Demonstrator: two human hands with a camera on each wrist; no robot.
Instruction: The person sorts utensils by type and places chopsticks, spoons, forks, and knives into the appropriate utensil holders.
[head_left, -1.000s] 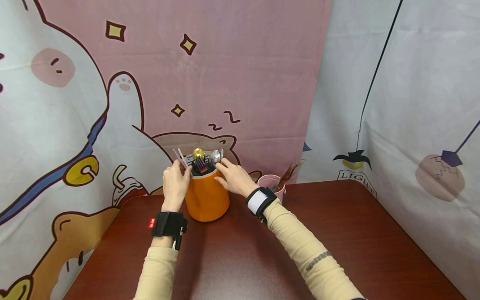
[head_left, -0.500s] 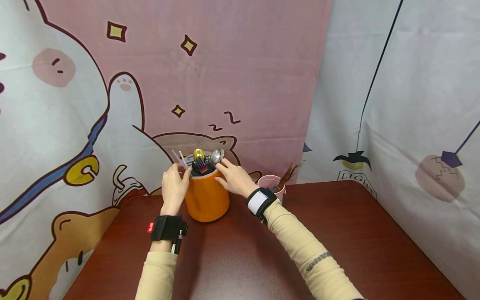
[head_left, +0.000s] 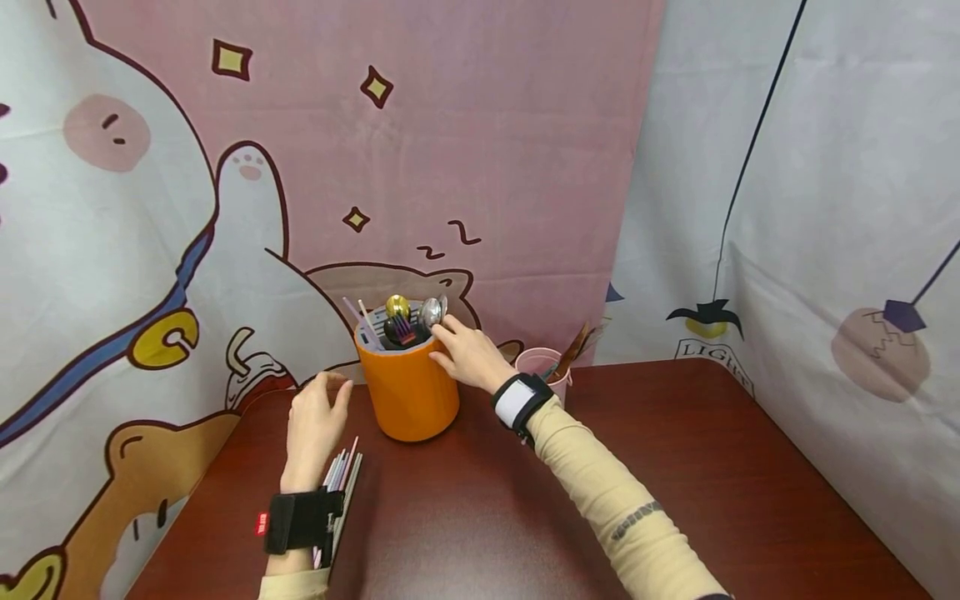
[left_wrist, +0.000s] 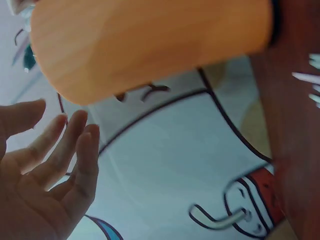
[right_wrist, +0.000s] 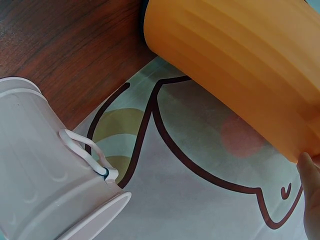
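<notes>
I'm watching a red wristband tag [head_left: 262, 523], its lettering too tiny to read, left of the orange container [head_left: 408, 396]. Beside it, the left hand [head_left: 315, 425] is hovering, fingers relaxed and free. Thin sticks [head_left: 347, 475] are lying in front-left of the container. The right hand [head_left: 474, 357] is touching its right rim; I'm not telling whether it's gripping. Farther right, a pink bucket [head_left: 534, 360] is standing and printed "LIGHT" [head_left: 715, 360] is showing.

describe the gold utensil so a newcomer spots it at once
On the reddish-brown table, find the orange container. At its open top, look for the rounded gold utensil, left of the silver utensils in the head view. Its shiny yellow colour sets it apart.
</notes>
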